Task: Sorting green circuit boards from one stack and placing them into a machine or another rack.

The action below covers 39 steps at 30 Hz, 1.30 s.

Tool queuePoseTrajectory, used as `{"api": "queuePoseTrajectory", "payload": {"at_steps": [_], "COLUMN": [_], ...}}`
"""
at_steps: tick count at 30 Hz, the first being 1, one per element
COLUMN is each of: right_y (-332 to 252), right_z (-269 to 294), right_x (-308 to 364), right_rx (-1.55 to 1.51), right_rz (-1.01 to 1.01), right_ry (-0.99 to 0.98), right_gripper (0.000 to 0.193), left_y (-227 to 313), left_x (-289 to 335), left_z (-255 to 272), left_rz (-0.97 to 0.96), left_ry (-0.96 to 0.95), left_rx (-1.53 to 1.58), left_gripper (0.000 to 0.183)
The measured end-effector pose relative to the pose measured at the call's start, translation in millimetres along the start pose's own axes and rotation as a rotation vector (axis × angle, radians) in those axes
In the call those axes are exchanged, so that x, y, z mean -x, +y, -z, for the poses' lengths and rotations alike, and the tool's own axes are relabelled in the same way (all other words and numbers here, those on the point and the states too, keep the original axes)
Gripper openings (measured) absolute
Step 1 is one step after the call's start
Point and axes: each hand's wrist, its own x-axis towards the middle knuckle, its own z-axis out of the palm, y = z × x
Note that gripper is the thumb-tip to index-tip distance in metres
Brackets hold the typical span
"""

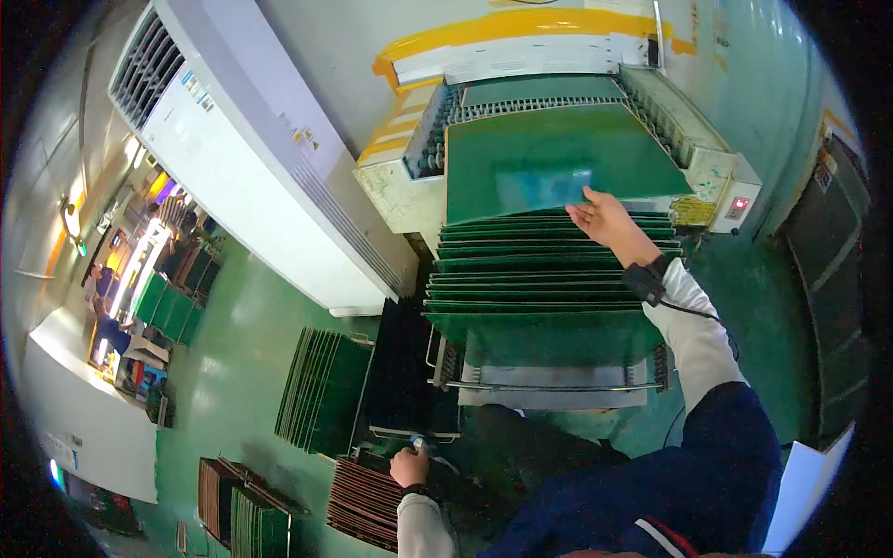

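Note:
A large flat green panel (549, 153) lies tilted at the mouth of a roller conveyor machine (409, 177). My right hand (600, 221) pinches the panel's near edge, thumb on top and fingers beneath. Just below stands a wire rack (558, 386) with several green panels (549, 279) upright in rows. Down at the lower left, my left hand (409, 467) is closed beside a dark rack (409, 372). A small pale-blue and white bit shows at its fingertips, too small to name.
A tall white air-conditioning cabinet (251, 149) stands left of the machine. More racked panels stand on the green floor, some green (321, 391), some reddish-brown (363, 502). A cable hangs from my right wrist. Other people (139, 339) work far left.

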Motion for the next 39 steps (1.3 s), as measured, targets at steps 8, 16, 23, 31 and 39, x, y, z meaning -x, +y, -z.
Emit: {"api": "queuePoseTrajectory", "payload": {"at_steps": [8, 16, 23, 31, 39], "right_y": [-3, -4, -2, -4, -5], "right_z": [-13, -14, -15, -13, -16], "right_x": [-38, -59, -67, -83, -80], "right_rx": [-0.010, -0.036, -0.005, 0.116, 0.190], "right_rz": [0.028, 0.008, -0.004, 0.012, -0.149], "right_ry": [0.023, 0.053, 0.075, 0.038, -0.056], "right_gripper": [0.037, 0.033, 0.035, 0.045, 0.056], "left_y": [-8, 4, 12, 4, -6], "left_x": [-7, -4, -1, -6, -4], "left_z": [-14, -5, 4, -2, -9], "left_rz": [-0.025, -0.012, 0.002, 0.038, -0.067], "left_ry": [-0.005, -0.003, -0.044, -0.122, 0.101], "left_rx": [-0.021, -0.065, -0.042, 0.027, -0.072], "left_gripper": [0.045, 0.046, 0.042, 0.041, 0.046]}}
